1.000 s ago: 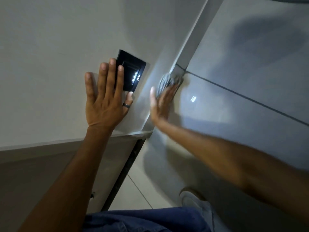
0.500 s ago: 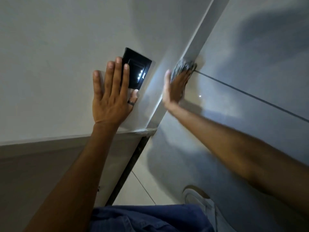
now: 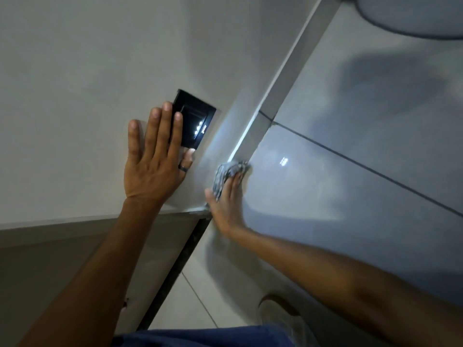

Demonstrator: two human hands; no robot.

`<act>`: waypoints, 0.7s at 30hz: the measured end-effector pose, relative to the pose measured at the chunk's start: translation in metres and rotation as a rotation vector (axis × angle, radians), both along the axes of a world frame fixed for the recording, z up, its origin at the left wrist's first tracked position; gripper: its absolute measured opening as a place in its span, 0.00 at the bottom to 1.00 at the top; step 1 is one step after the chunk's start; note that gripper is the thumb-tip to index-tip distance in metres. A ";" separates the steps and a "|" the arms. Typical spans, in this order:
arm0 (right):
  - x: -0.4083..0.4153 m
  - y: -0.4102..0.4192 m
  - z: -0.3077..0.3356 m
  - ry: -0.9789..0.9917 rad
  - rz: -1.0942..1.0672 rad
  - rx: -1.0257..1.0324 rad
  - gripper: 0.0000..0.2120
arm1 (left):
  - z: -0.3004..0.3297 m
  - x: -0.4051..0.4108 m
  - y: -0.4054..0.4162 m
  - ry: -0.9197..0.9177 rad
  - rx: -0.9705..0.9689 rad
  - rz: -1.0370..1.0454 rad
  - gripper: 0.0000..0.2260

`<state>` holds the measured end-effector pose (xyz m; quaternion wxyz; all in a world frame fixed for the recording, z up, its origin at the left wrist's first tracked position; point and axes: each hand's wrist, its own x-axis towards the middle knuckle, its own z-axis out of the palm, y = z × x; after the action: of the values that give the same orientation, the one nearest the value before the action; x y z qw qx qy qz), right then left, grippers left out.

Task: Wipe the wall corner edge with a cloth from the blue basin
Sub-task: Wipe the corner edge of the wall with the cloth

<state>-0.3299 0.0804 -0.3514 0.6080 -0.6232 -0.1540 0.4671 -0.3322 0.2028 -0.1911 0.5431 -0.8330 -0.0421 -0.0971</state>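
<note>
The wall corner edge (image 3: 280,78) runs diagonally from the upper right down to the middle, a pale strip between a matte wall and glossy grey tiles. My right hand (image 3: 226,204) presses a grey crumpled cloth (image 3: 226,172) flat against the lower part of that edge, fingers pointing up. My left hand (image 3: 156,169) lies flat with spread fingers on the matte wall to the left, a dark ring on one finger. The blue basin is not in view.
A black switch plate (image 3: 198,121) with small white lights sits on the wall under my left fingertips. A skirting ledge (image 3: 62,221) runs below. Tiled floor (image 3: 190,301), my blue trousers (image 3: 200,336) and a pale shoe (image 3: 280,311) are at the bottom.
My right hand slid the cloth up along the corner edge, then back down to a spot lower than before. My left hand stayed flat on the wall.
</note>
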 end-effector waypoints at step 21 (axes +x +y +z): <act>0.376 0.075 -0.025 -0.153 -0.639 -0.071 0.33 | -0.003 -0.003 -0.001 -0.031 -0.019 -0.036 0.37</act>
<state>0.0456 0.1554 -0.3768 0.6883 -0.6941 0.0205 0.2099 -0.3347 0.2017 -0.1937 0.5328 -0.8370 -0.0364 -0.1192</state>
